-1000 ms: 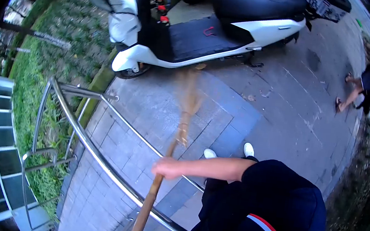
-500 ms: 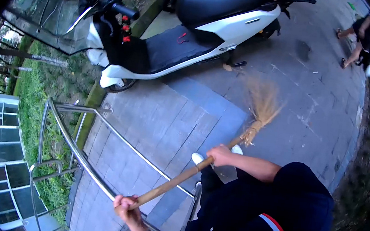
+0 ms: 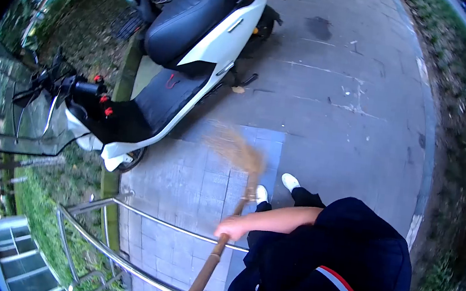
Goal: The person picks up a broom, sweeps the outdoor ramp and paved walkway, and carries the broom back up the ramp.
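Observation:
My right hand (image 3: 231,227) is wrapped round the wooden handle of a broom (image 3: 207,270). The broom slants up from the bottom edge, and its straw head (image 3: 238,153), smeared by motion, is over the paving between the scooter and my feet. My left hand is out of view, as is the lower end of the handle. My white shoes (image 3: 291,182) show just beyond the right forearm, close to the broom's neck.
A white scooter (image 3: 218,79) with a black seat stands at upper left. Metal railings (image 3: 138,273) run below it, near the handle. Small debris (image 3: 347,92) and a dry leaf (image 3: 238,90) lie on the pavement. A kerb (image 3: 425,169) borders planted soil at right.
The broom head has swung left, from right of my feet towards the scooter. My right hand has moved left and down; my left hand has left view. The view has turned, and the other person is mostly gone.

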`<action>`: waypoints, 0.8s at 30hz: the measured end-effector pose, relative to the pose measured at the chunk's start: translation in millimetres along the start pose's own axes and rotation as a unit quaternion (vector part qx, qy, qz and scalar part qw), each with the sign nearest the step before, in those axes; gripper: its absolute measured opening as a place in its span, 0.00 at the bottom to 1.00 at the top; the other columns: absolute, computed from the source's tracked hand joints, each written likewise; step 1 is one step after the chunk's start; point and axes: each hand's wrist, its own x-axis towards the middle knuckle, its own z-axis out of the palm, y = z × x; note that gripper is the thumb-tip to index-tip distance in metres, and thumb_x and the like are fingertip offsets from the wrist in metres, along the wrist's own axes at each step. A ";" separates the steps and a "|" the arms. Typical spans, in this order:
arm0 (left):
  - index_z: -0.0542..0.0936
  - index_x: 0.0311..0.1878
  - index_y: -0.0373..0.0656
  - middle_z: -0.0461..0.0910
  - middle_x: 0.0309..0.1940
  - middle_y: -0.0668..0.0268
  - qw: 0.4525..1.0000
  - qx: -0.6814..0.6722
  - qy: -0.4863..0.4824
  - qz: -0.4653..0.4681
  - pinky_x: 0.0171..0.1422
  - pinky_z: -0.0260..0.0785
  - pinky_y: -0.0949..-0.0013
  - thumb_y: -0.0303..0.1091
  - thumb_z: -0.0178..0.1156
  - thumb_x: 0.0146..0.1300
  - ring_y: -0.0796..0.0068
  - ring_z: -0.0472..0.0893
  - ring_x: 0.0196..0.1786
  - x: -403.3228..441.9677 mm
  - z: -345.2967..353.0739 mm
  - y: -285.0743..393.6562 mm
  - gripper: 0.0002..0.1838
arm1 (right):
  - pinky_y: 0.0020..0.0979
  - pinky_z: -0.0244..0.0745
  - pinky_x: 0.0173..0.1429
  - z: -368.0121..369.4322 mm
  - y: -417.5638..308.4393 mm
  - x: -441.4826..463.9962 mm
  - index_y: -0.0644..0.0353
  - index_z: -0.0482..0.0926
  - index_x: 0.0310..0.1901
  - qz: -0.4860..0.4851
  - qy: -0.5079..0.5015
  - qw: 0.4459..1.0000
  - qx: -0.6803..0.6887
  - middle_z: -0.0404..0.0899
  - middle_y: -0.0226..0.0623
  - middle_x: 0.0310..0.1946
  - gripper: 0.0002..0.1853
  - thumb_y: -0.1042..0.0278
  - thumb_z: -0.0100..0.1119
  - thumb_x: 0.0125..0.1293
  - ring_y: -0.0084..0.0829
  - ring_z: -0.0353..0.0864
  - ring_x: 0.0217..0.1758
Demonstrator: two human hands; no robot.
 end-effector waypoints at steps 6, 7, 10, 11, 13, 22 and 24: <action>0.65 0.43 0.37 0.69 0.22 0.68 0.945 -0.054 -0.155 -0.282 0.38 0.66 0.69 0.34 0.51 0.53 0.76 0.70 0.27 -30.8 54.9 -129.3 0.16 | 0.40 0.68 0.36 -17.2 87.9 -116.2 0.55 0.74 0.29 0.311 0.012 0.946 -0.091 0.75 0.39 0.27 0.11 0.74 0.53 0.38 0.42 0.74 0.34; 0.64 0.48 0.37 0.69 0.22 0.68 0.905 -0.157 -0.118 -0.378 0.40 0.66 0.68 0.36 0.53 0.53 0.76 0.71 0.28 -40.4 81.0 -125.3 0.20 | 0.40 0.66 0.37 -32.3 81.9 -133.3 0.55 0.74 0.28 0.363 0.054 0.921 -0.129 0.75 0.38 0.27 0.10 0.73 0.54 0.38 0.40 0.74 0.34; 0.60 0.54 0.39 0.69 0.25 0.68 0.871 -0.286 -0.097 -0.388 0.44 0.64 0.69 0.36 0.51 0.55 0.76 0.70 0.28 -12.7 135.1 -100.1 0.24 | 0.36 0.60 0.40 -47.8 66.5 -148.9 0.53 0.71 0.25 0.361 0.282 0.857 -0.235 0.72 0.34 0.23 0.09 0.76 0.54 0.38 0.37 0.73 0.35; 0.59 0.55 0.40 0.68 0.28 0.68 0.846 -0.363 -0.099 -0.378 0.44 0.63 0.70 0.36 0.51 0.55 0.77 0.68 0.28 -1.3 146.2 -102.5 0.24 | 0.36 0.60 0.40 -51.5 55.7 -146.7 0.53 0.71 0.25 0.369 0.293 0.850 -0.237 0.72 0.34 0.23 0.09 0.76 0.54 0.38 0.37 0.73 0.35; 0.59 0.55 0.40 0.68 0.28 0.68 0.853 -0.375 -0.141 -0.333 0.41 0.63 0.71 0.35 0.51 0.55 0.79 0.67 0.27 30.2 171.4 -103.1 0.24 | 0.37 0.61 0.40 -54.3 39.8 -136.6 0.53 0.71 0.26 0.373 0.424 0.790 -0.241 0.71 0.34 0.25 0.09 0.77 0.53 0.38 0.37 0.72 0.36; 0.73 0.31 0.35 0.75 0.24 0.63 0.582 -0.268 -0.725 -0.254 0.37 0.69 0.68 0.29 0.61 0.45 0.73 0.75 0.27 -15.1 362.5 -86.5 0.11 | 0.39 0.65 0.32 16.7 55.7 -193.6 0.57 0.67 0.23 0.406 0.687 0.594 -0.101 0.69 0.38 0.21 0.09 0.74 0.56 0.37 0.42 0.71 0.29; 0.74 0.28 0.38 0.75 0.24 0.61 0.433 -0.339 -0.811 -0.201 0.35 0.68 0.66 0.29 0.60 0.48 0.72 0.74 0.25 -58.9 406.2 -83.5 0.06 | 0.39 0.65 0.31 40.5 88.4 -206.9 0.57 0.67 0.21 0.471 0.681 0.555 -0.077 0.70 0.38 0.20 0.08 0.73 0.57 0.37 0.43 0.72 0.28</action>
